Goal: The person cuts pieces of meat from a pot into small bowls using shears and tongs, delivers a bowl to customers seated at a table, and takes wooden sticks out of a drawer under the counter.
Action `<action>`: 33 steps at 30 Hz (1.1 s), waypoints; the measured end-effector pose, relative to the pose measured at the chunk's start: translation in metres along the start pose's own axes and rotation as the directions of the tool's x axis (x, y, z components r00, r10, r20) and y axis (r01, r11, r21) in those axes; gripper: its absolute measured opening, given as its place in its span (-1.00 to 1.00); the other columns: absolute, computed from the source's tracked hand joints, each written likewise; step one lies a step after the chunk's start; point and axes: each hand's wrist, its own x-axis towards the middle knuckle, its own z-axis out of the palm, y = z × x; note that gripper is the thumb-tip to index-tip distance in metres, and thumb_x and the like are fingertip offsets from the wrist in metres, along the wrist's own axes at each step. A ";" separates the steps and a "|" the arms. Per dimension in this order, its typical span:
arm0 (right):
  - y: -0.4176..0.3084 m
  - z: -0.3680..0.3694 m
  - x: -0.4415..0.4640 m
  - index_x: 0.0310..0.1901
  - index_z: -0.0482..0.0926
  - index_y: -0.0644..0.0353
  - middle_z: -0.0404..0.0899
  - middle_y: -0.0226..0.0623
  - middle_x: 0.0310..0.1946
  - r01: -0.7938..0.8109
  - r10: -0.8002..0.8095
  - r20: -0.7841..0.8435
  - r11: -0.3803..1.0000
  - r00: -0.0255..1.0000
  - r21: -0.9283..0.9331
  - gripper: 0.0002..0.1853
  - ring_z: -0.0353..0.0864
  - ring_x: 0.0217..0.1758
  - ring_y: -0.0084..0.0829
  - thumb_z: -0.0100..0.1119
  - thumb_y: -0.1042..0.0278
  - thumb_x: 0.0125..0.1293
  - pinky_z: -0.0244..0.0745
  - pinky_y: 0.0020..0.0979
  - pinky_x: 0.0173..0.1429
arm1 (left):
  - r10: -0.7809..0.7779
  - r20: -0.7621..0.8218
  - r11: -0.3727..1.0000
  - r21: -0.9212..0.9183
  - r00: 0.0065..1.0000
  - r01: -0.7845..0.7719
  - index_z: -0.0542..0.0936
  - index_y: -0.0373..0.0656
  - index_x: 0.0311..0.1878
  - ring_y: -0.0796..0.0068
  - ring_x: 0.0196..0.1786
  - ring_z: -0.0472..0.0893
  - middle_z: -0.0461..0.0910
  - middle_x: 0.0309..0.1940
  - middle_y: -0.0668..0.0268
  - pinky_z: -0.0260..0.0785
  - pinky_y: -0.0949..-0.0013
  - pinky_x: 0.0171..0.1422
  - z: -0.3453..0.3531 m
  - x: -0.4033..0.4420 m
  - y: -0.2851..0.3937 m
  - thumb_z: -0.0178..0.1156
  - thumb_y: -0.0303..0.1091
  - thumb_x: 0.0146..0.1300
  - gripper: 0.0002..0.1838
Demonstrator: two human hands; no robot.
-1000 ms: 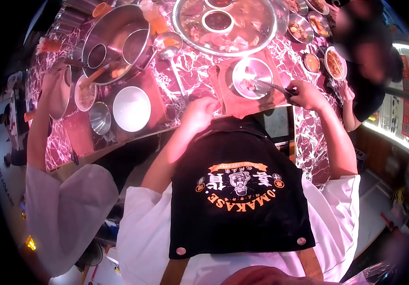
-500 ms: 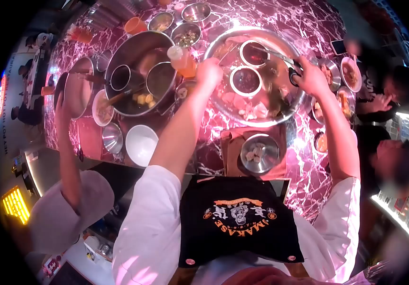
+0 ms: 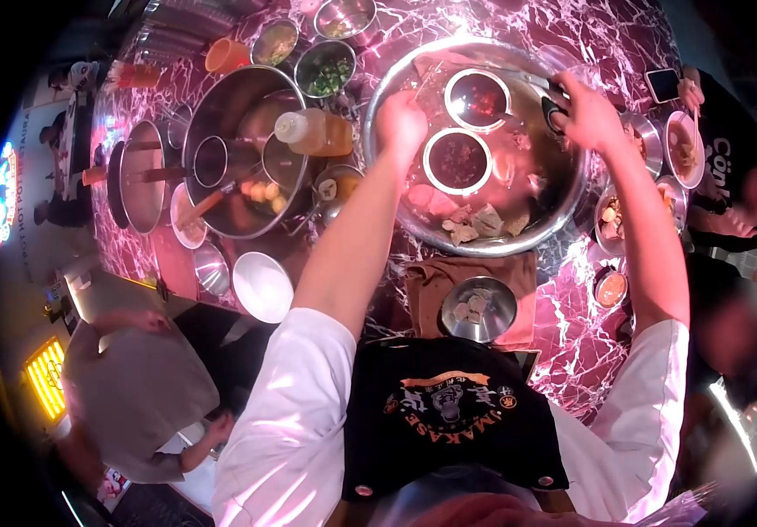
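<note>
A wide metal basin [image 3: 393, 221] of broth and food pieces stands before me. Inside are two white-rimmed round containers, an upper one [image 3: 478, 100] with dark red contents and a lower one [image 3: 457, 162]. My right hand [image 3: 585, 114] grips scissors [image 3: 553, 115] by their black handles at the basin's upper right, blades pointing left over the broth. At the left rim my left hand [image 3: 400, 127] is closed around a thin metal utensil, mostly hidden by the fingers. Pale meat pieces [image 3: 485, 221] lie in the lower part of the basin.
A deep pot [image 3: 192, 198] with ladles stands left, beside a squeeze bottle [image 3: 330, 133]. A metal bowl [image 3: 478, 309] rests on a brown cloth [image 3: 519, 329] in front. A white bowl [image 3: 263, 287] is at lower left. Other people stand left and right; one holds a phone [image 3: 663, 85].
My view has shifted. Both hands remain at the basin, the right one slightly higher. The co-worker at left has drawn an arm back from the table and turned away.
</note>
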 end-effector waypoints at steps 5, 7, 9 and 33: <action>0.007 -0.004 0.037 0.12 0.32 0.09 0.55 -0.02 -0.06 0.223 -0.222 0.015 0.973 0.975 -0.058 -0.41 0.53 0.01 0.00 0.26 0.22 0.01 0.46 -0.11 0.06 | 0.219 -0.126 0.976 0.030 0.968 -0.217 0.65 -0.18 -0.10 0.11 -0.12 0.62 0.64 -0.17 0.10 0.42 0.23 0.02 -0.002 0.001 -0.017 0.10 -0.38 0.23 -0.77; 0.011 0.006 0.049 0.13 0.32 0.10 0.54 -0.03 -0.04 0.257 -0.257 0.005 0.965 0.966 -0.050 -0.39 0.53 0.02 0.00 0.26 0.22 0.00 0.45 -0.11 0.08 | 0.330 -0.182 0.942 -0.003 0.926 -0.336 0.65 -0.10 -0.17 0.08 -0.21 0.58 0.59 -0.30 0.16 0.42 0.19 -0.10 -0.004 0.002 -0.021 0.12 -0.38 0.22 -0.82; 0.014 0.014 0.057 0.13 0.31 0.11 0.53 -0.03 -0.02 0.295 -0.295 -0.001 0.955 0.956 -0.043 -0.38 0.52 0.04 0.00 0.27 0.22 -0.01 0.45 -0.12 0.09 | 0.323 -0.143 0.944 -0.027 0.935 -0.330 0.65 -0.09 -0.17 0.09 -0.22 0.58 0.59 -0.31 0.18 0.41 0.20 -0.11 -0.008 0.002 -0.023 0.12 -0.38 0.22 -0.83; -0.013 0.019 0.050 0.15 0.32 -0.01 0.62 -0.02 -0.27 0.292 -0.290 0.087 0.956 0.953 -0.015 -0.43 0.59 -0.20 0.05 0.24 0.37 0.05 0.50 -0.07 -0.10 | 0.090 -0.042 0.914 -0.392 0.995 -0.099 0.66 -0.20 -0.10 0.47 -0.38 0.56 0.62 -0.38 0.28 0.39 0.41 -0.24 -0.028 -0.011 -0.030 0.13 -0.38 0.27 -0.79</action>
